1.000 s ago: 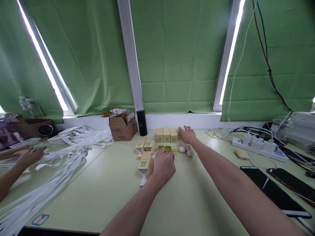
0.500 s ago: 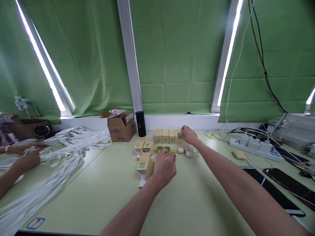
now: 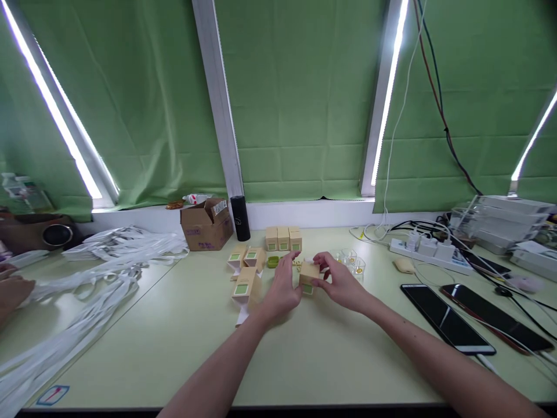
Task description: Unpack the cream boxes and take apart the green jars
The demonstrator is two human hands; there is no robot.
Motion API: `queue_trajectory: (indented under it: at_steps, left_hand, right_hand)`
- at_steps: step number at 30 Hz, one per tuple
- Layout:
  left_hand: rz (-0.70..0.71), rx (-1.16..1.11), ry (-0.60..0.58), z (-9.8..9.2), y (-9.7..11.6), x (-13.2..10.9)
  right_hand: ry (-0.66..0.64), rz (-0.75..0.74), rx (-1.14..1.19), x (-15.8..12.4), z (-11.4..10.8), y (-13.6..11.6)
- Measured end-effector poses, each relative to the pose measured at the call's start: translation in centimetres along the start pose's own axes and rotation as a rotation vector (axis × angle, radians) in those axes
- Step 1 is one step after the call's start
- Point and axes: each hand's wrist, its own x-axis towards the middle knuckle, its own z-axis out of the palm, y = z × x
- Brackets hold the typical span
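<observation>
Both grips are clamped on one small tan box. Left hand pinches its left side, fingers curled over the top edge. Right hand closes on its right side. Box is held low over the bench, about mid-bench, straight in front of the person. Cannot tell whether it touches the surface.

Head view, tan boxes counted: seven.
- One in hand.
- Three closed boxes upright in a tight row at the back, side against side, green labels facing the person.
- Three open-flapped boxes clustered just left of the left hand, labels showing.

Held box, orientation: green label sits low on the face turned toward the person, and the box is tipped a little. Long axis seems to run across, hand to hand. Fingers hide both ends, so this is not certain.

Other items:
- One cardboard carton, flaps open, back left.
- One black cylinder upright just beside the carton.
- One small green piece between the back row and the hands.
- Clear little cups behind the right hand, three as far as I can count.
- One power strip with plugs in it.
- Two dark phones lying side by side at the right.
- Heap of white straps on the left.
- A co-worker's hand at the left edge.
</observation>
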Motion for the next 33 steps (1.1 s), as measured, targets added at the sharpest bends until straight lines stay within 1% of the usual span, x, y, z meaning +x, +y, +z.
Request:
queue_trajectory:
  at_steps: [2,4,8,11,15,19,22,24,29,31,33]
  left_hand:
    - [-0.011,-0.062,-0.052,0.1,-0.2,-0.1]
    - [-0.022,-0.109,-0.082,0.2,-0.3,-0.1]
    - [-0.065,-0.154,-0.096,0.3,-0.2,-0.1]
    - [-0.094,-0.172,-0.095,0.4,-0.1,-0.2]
    - [-0.118,-0.154,-0.056,0.6,-0.3,-0.2]
    - [-0.126,-0.060,0.041,0.7,-0.8,-0.1]
    - [-0.122,-0.039,0.052,0.7,-0.9,0.0]
    - [-0.131,-0.066,0.036,0.7,-0.9,0.0]
    - [-0.167,-0.106,0.006,0.9,-1.3,0.1]
    - [-0.167,-0.121,-0.014,0.9,-1.5,0.1]
    - [-0.164,-0.107,-0.019,1.0,-1.6,0.0]
  right_hand:
    - [-0.031,-0.014,0.047,-1.1,0.8,0.4]
    - [-0.045,-0.008,0.068,-1.7,1.1,1.1]
    - [-0.017,0.000,-0.030,-2.1,0.4,2.2]
    - [0.001,-0.007,-0.112,-2.2,0.0,2.4]
    - [0.008,0.013,-0.210,-2.1,0.0,2.5]
    - [0.128,0.064,-0.279,-1.8,-0.4,2.5]
    - [0.181,0.062,-0.279,-1.7,-0.6,2.4]
    - [0.163,0.045,-0.266,-1.8,-0.4,2.4]
    - [0.033,0.006,-0.121,-2.1,0.5,2.5]
    - [0.038,0.013,-0.097,-2.1,0.8,2.5]
    - [0.085,0.032,-0.111,-2.1,0.8,2.4]
